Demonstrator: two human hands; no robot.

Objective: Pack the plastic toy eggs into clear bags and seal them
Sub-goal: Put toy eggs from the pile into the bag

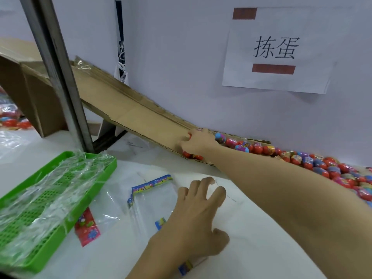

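1. Plastic toy eggs (314,164): red-based with colourful wrapped tops, heaped in a band along the wall's foot at right.
2. Clear bags (153,206): flat stack with blue printed headers, lying on the worktop.

The left hand (198,217) lies near, palm down, fingers spread and slightly bent, thumb out to the right. The right arm stretches from the right edge far toward the left, its hand (196,140) with fingers curled, gripping something small.
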